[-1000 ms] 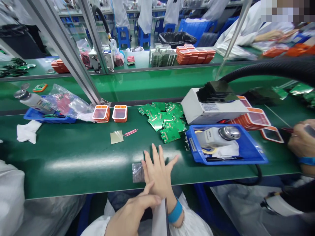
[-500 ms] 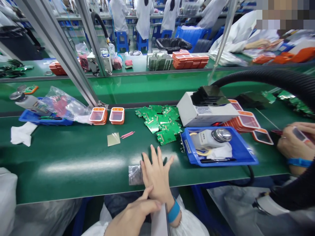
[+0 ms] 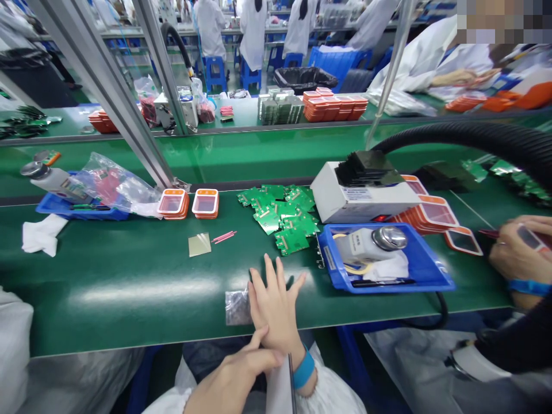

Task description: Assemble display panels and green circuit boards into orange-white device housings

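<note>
My right hand (image 3: 276, 307), with a blue wristband (image 3: 305, 369), is over the front edge of the green worktop, palm down and fingers spread. It holds nothing. A small crinkled clear plastic bag (image 3: 237, 307) lies by its thumb side, partly covered. My left hand (image 3: 235, 374) crosses in from the lower left. Its index finger reaches to the right hand, and its thumb presses on a flat whitish rectangular thing (image 3: 279, 388) with a dark edge, cut off by the frame. Its other fingers are hidden. Beyond the hands lies a loose pile of green circuit boards (image 3: 282, 215).
A blue tray (image 3: 437, 276) holds a metal-topped bottle; behind it stands a white box (image 3: 325, 198). Orange-rimmed frames (image 3: 206, 204), a thin square sheet (image 3: 199, 245) and pink sticks (image 3: 224, 237) lie further left. A co-worker's hands (image 3: 520, 247) are at the right.
The camera view has shifted very slightly. Both hands keep their pose, and the things on the worktop stay where they were.
</note>
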### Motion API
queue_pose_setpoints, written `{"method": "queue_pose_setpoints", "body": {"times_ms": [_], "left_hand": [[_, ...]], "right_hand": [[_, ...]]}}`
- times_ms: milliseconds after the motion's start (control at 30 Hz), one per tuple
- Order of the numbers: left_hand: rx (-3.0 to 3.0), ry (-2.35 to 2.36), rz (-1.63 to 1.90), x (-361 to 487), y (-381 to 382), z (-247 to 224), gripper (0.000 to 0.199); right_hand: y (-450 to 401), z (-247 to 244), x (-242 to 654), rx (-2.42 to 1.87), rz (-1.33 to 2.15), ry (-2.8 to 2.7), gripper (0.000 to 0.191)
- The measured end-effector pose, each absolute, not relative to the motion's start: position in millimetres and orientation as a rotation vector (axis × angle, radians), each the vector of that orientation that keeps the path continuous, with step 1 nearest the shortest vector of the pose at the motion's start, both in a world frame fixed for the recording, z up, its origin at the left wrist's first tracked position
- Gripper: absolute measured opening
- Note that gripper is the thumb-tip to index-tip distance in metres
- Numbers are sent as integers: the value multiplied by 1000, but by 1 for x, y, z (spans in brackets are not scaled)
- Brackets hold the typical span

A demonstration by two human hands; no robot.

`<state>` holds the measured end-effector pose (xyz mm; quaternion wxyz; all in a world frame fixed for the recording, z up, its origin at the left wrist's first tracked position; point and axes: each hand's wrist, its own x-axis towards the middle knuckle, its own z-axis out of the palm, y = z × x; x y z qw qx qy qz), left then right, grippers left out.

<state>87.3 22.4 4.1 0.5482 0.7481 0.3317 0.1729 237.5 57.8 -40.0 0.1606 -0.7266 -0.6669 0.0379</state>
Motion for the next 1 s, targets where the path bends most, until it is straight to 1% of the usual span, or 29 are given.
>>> {"method": "queue_pose_setpoints", "body": {"times_ms": [167, 367, 500, 600, 767, 1000], "left_hand": [[1724, 764, 272, 88, 19, 5, 60], [1700, 804, 496, 85, 18, -3, 64], [1705, 793, 423, 84, 16, -3, 63], [1726, 779, 382, 86, 16, 0, 58], [1783, 832, 555, 86, 18, -2, 61], [1762, 766, 523, 83, 16, -7, 64]], "right_hand": [[59, -33, 238, -2099, 130, -1900, 36], [59, -40, 235, -2050, 190, -1906, 31], [59, -35, 235, -2089, 201, -1892, 34], [59, -33, 234, -2095, 200, -1895, 34], [59, -42, 233, -2033, 189, -1867, 26], [58, -39, 235, -1960, 161, -1790, 25]]}}
